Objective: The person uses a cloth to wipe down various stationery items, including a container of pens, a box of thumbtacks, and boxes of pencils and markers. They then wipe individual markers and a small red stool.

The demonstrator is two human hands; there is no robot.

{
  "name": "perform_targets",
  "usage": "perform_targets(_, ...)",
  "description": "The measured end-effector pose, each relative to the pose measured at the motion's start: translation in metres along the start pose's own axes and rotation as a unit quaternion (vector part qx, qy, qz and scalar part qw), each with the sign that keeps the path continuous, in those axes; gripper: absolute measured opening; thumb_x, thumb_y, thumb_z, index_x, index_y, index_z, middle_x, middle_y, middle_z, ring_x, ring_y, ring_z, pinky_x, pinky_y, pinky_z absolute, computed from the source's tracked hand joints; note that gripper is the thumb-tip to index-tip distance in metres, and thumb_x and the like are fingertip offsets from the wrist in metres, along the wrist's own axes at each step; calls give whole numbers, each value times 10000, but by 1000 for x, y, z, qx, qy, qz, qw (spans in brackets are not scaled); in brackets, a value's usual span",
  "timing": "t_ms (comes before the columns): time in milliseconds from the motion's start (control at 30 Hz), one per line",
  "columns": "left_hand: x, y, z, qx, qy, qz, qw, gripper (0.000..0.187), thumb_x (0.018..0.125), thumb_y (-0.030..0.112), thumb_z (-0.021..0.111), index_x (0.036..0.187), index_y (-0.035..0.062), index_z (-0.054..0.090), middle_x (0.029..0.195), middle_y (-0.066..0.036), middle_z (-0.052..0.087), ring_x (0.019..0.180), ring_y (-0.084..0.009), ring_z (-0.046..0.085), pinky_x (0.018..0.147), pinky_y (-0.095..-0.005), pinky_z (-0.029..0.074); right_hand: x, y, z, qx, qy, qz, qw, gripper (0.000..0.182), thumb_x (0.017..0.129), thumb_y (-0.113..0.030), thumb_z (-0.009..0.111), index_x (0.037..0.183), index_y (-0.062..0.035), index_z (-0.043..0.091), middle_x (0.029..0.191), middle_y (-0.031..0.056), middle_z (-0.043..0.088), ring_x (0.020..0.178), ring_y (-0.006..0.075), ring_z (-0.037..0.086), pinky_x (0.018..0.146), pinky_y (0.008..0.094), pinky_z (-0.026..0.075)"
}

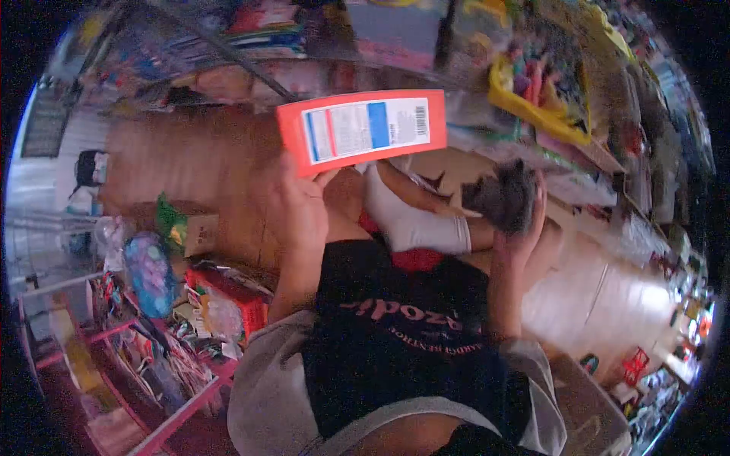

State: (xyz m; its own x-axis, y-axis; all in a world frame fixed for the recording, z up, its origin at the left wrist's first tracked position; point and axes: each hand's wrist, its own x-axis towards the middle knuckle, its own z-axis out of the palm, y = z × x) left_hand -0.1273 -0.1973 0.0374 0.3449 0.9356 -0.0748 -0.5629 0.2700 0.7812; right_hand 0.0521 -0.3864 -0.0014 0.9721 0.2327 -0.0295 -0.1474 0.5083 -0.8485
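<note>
Head view, left hand (303, 207) pinching flat red cardboard package with white label (362, 129) raised before cluttered shelves (547, 91), right hand (519, 228) curled around grey fuzzy soft toy (500, 196), above white sock (414, 222).

Setting: a shop, likely toys and stationery. Packed merchandise shelves (578, 99) run from 12 to 3 o'clock; a pink wire rack (114, 357) of packaged goods stands at 8 o'clock; wooden floor (198, 167) between.
</note>
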Motion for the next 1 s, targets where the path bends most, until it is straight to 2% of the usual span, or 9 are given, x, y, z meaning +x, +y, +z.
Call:
perform_targets(33,-2,-14,1,0,-5,-16,1000,316,816,216,473,1045,-2,458,1031,-105,514,882,-214,538,725,-378,462,-3,-12,13,-8,14,-4,1000,315,786,-209,471,1022,-3,501,940,82,544,896,209,495,843,316,367)
perform_targets(100,-12,-44,6,80,-12,-48,996,323,820,239,472,1045,7,467,1023,-92,517,870,-183,538,708,-350,472,-11,-27,32,-276,-24,-154,948,293,753,-152,529,998,8,515,940,86,539,889,197,492,825,294,364)
perform_targets(200,-32,-78,23,143,-31,-102,984,329,828,247,461,1066,19,463,1006,-86,520,841,-159,540,691,-300,468,-15,-10,44,-299,-97,-232,921,297,687,-71,595,971,-12,532,929,110,530,882,208,488,796,296,372)
perform_targets(300,-47,-102,26,178,-94,-132,970,349,832,244,451,1091,11,430,1051,-86,494,951,-195,488,782,-332,428,-29,2,58,-380,-156,-255,875,299,666,-116,625,947,-46,553,929,136,488,880,258,463,789,334,367)
perform_targets(400,-58,-105,26,183,-130,-134,965,351,833,244,452,1089,4,436,1050,-81,493,978,-185,463,808,-302,400,-36,18,55,-481,-140,-306,810,289,674,-107,605,957,-66,567,929,128,482,864,259,457,788,323,348)
perform_targets(533,-59,-101,25,146,-110,-197,963,320,824,225,467,1060,8,461,1056,-90,494,949,-204,498,747,-334,448,-16,29,26,-513,-75,-322,792,245,707,-124,584,945,-66,574,912,131,485,866,259,461,780,321,353)
perform_targets(800,-60,-110,19,166,-113,-201,959,321,819,230,481,1046,3,472,986,-89,533,861,-202,548,680,-336,487,-10,43,-18,-504,17,-195,841,231,715,-151,592,928,-62,569,938,137,475,892,276,447,781,340,361)
perform_targets(867,-58,-116,18,223,-180,-176,942,323,801,229,522,1021,-7,493,929,-73,552,801,-99,516,693,-227,428,-23,33,7,-476,-74,-208,851,221,728,-106,568,929,-16,556,905,129,491,865,233,475,772,295,368)
perform_targets(1000,-52,-125,13,335,-225,-99,910,295,795,191,529,994,-25,506,859,-73,573,763,-93,504,686,-215,409,-29,20,33,-413,-125,-207,878,224,713,-93,574,923,-15,560,904,125,496,870,225,479,772,288,367)
